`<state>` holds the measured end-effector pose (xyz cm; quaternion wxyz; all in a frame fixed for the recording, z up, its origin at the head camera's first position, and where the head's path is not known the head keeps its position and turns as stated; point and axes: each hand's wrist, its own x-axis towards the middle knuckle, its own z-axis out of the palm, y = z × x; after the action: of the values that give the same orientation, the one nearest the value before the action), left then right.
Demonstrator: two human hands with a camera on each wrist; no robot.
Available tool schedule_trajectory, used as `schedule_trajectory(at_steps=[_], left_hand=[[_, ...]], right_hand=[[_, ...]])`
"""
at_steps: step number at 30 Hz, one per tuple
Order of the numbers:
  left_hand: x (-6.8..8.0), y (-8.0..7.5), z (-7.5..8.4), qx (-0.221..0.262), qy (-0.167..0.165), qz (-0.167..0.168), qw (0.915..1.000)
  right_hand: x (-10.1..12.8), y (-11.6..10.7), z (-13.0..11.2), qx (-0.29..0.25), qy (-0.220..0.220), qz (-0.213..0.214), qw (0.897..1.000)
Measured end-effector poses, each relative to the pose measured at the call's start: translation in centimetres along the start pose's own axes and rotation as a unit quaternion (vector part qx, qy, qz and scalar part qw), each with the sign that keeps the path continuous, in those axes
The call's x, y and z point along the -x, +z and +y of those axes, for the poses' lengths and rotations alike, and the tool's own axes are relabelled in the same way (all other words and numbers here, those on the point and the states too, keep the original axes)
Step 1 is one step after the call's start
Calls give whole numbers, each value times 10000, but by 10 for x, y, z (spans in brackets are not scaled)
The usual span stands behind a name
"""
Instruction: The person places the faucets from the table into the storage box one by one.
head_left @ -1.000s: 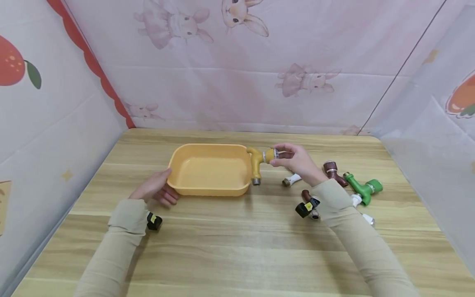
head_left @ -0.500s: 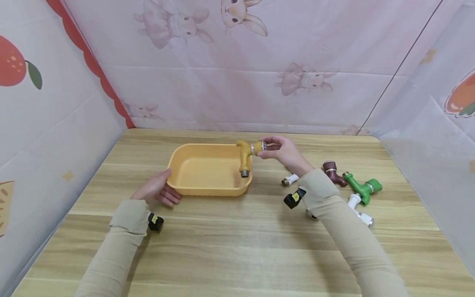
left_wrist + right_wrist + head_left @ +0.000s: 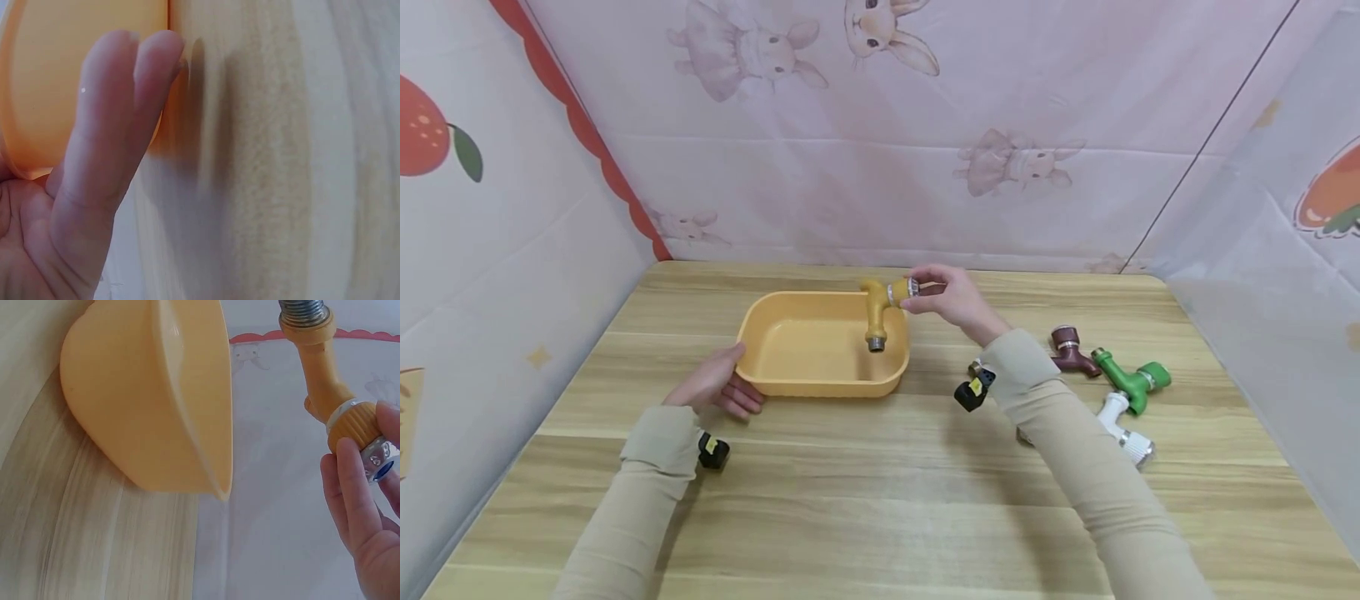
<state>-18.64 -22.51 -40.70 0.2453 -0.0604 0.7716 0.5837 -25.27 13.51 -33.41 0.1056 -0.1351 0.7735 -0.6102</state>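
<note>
Right hand (image 3: 951,298): pinches yellow tap (image 3: 880,310) by its knob, above tray's 3 o'clock rim.
Left hand (image 3: 718,385): fingers straight, bracing orange tray (image 3: 775,379) at 8 o'clock.
Risk: the narrow fingertip pinch may slip; the tap could strike the rim and tumble outside.

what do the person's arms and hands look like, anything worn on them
Both hands, the left hand and the right hand, are bare: no gloves, and no rings show. Both arms wear long beige sleeves ending in ribbed cuffs at the wrists. A small black camera with a yellow mark sits under each wrist.
</note>
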Motion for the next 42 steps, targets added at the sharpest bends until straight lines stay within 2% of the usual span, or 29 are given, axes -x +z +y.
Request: schedule_trajectory(at_steps=[10,15,25,42], left_hand=[[1,3,0,-48,-21,24,10000],[0,4,0,-63,-25,59,10000],[0,5,-1,-111,-19,107,9999],[-1,3,-2,-149,52,129,9998]], right_hand=[[-13,12,-5,166,-149,-143,9996],[-19,17,-7,62,-194,-272,9994],[-30,28,-12,315,-324,-356,9983],[-45,48,-19,147,-190,-347,9991]])
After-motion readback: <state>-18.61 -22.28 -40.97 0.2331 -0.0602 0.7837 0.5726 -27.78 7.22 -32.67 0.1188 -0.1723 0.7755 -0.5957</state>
